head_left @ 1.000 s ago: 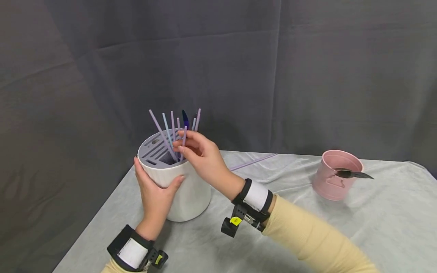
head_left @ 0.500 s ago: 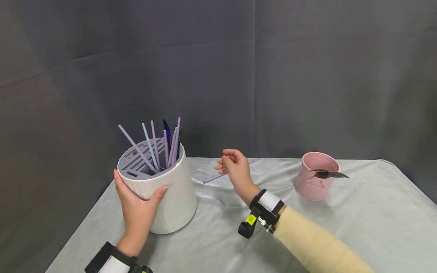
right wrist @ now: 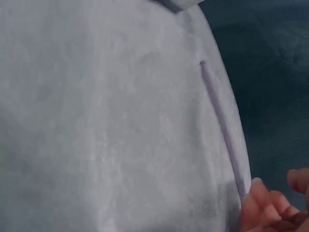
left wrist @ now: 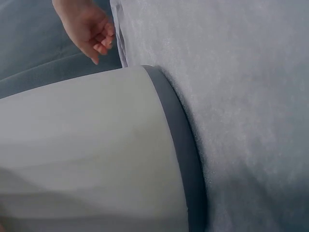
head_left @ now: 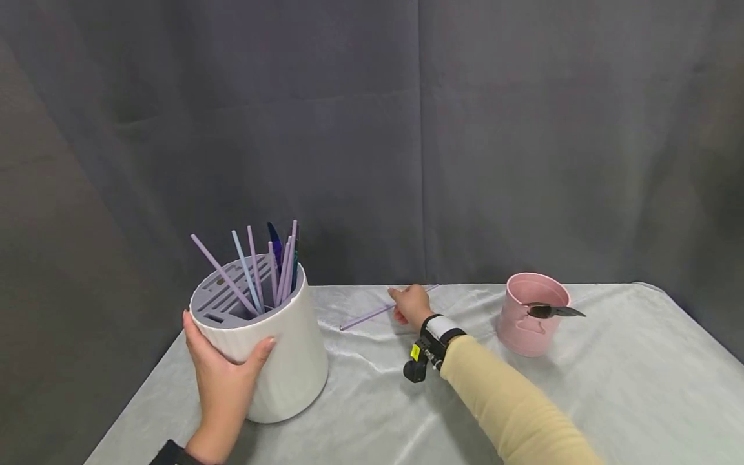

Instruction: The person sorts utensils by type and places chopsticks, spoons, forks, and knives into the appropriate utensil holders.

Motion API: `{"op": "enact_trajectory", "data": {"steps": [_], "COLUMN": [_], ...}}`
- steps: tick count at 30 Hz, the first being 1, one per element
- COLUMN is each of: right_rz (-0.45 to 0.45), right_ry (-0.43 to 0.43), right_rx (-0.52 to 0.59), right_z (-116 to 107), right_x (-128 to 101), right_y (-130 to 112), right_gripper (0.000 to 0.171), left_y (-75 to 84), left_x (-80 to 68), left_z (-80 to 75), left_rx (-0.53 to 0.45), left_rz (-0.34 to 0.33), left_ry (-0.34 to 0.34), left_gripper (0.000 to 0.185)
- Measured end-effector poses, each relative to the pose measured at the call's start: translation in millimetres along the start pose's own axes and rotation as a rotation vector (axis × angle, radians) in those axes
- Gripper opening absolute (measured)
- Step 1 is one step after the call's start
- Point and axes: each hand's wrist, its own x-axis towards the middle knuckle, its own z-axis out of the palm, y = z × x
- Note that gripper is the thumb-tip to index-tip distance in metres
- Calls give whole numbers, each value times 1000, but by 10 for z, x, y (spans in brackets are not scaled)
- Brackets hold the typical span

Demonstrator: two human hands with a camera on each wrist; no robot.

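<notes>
My left hand (head_left: 223, 381) grips the near side of a white round utensil holder (head_left: 296, 368), thumb spread toward the right. The holder's grey slotted top (head_left: 223, 294) carries several lilac straws, a pale blue straw (head_left: 247, 271) and a dark blue blade-shaped piece (head_left: 275, 242). Another lilac straw (head_left: 366, 316) lies on the table by the back edge. My right hand (head_left: 413, 307) is over that straw's middle. In the right wrist view its fingertips (right wrist: 256, 193) are at the straw (right wrist: 222, 121), with the thumb held apart from the fingers. The left wrist view shows mainly the holder's wall (left wrist: 96, 130).
A pink bucket (head_left: 514, 329) stands at the right rear. A dark, glossy utensil with a pointed end (head_left: 558, 311) lies across its front rim. Pale crinkled cloth (head_left: 372, 413) covers the table, and a grey curtain (head_left: 349, 161) hangs behind.
My right hand has let go of a lilac straw in the holder and moved right and down to the straw on the table. The left hand still holds the holder. The head view has shifted.
</notes>
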Motion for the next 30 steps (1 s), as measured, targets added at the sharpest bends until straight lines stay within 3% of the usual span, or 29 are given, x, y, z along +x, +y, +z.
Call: {"op": "enact_trajectory", "data": {"steps": [4,13,21,25,30], "right_rz": [30,122,70,64,103], "right_ry": [-39,-32,6,5,1], "right_rx": [-68,-189,-355,-327,-179], "right_z": [28,29,51,15,1], "right_x": [58,115,102,64,58], "right_y": [54,11,-12,-57,-73], "right_gripper": [36,42,34,29,20], "left_y": [-9,27,57,56,77], "left_x": [-14,-24,-47,-22,-10], "left_z": [8,-14,-23,-32,-52], "left_rx": [-13,-11,-29,-35,-19], "left_rz": [22,31,42,50,32], "left_ry": [8,14,21,21,16], "left_gripper": [123,123,125,126,124]}}
